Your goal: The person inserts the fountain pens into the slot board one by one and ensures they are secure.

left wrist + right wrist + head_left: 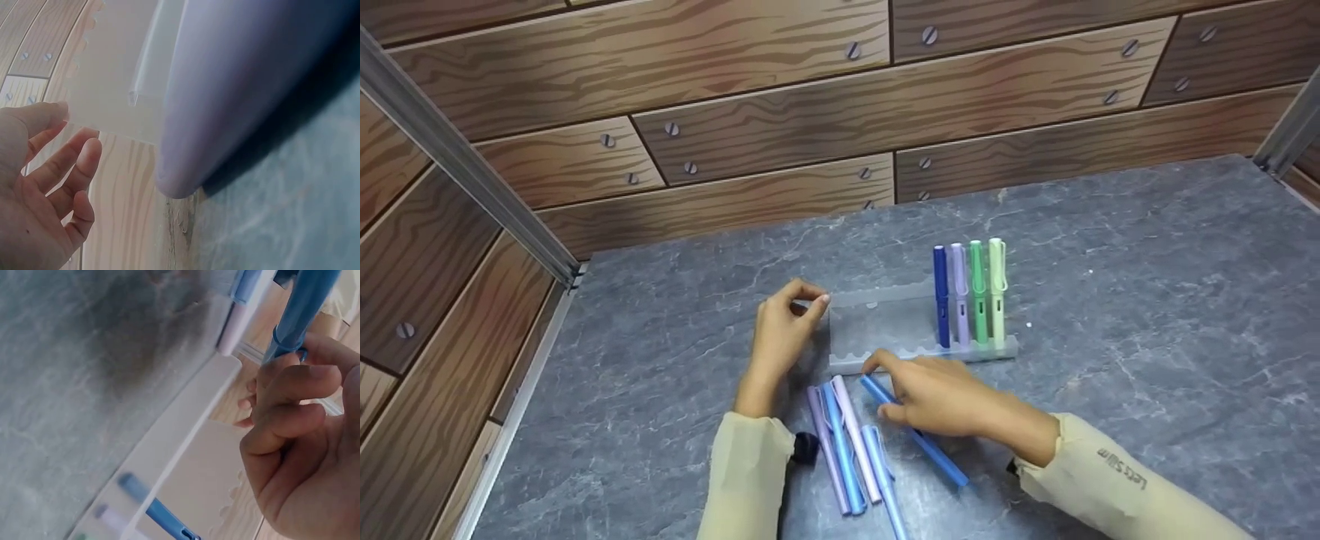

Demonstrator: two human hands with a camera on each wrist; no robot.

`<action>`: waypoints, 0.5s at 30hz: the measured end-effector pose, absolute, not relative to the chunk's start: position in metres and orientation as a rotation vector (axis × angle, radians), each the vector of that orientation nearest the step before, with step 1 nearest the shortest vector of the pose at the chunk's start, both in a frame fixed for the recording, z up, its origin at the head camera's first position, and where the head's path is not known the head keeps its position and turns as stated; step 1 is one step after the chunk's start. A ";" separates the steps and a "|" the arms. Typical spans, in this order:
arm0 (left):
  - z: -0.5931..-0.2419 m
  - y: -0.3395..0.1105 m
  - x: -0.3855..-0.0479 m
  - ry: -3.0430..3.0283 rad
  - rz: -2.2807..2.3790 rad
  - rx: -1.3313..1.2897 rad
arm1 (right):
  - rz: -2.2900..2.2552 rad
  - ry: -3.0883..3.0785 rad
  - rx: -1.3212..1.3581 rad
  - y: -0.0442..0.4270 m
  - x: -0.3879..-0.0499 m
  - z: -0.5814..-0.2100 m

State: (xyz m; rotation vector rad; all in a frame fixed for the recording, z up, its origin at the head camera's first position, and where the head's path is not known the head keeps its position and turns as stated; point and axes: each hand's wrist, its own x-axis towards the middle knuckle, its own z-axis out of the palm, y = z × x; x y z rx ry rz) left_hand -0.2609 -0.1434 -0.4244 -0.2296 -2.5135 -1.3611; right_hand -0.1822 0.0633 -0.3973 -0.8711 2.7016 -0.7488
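Right hand (937, 396) holds a blue pen (939, 454) slantwise (far end toward rack (883, 328)).

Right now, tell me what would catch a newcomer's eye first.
Probably the row of navy, lavender, green and pale-green capped pens at the right end of the translucent pen rack. Next, the right grip holding a blue pen just in front of it, with four loose pens lying to its left.

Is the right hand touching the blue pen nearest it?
Touching: the right wrist view shows the right hand with fingers against the blue pen, no gap.
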 end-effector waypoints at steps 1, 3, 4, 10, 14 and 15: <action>-0.425 -0.144 -0.261 -2.512 -1.363 -0.228 | -0.784 2.705 -0.873 0.065 -0.183 -0.397; -0.426 -0.144 -0.260 -2.512 -1.365 -0.226 | -0.855 2.711 -0.861 0.067 -0.184 -0.395; -0.426 -0.144 -0.260 -2.513 -1.366 -0.228 | -0.898 2.711 -0.852 0.068 -0.185 -0.395; -0.425 -0.146 -0.259 -2.517 -1.360 -0.228 | -1.155 2.679 -0.742 0.076 -0.194 -0.388; -0.425 -0.145 -0.260 -2.519 -1.365 -0.221 | -1.322 2.664 -0.636 0.081 -0.201 -0.384; -0.426 -0.145 -0.260 -2.520 -1.365 -0.220 | -1.358 2.661 -0.614 0.083 -0.203 -0.383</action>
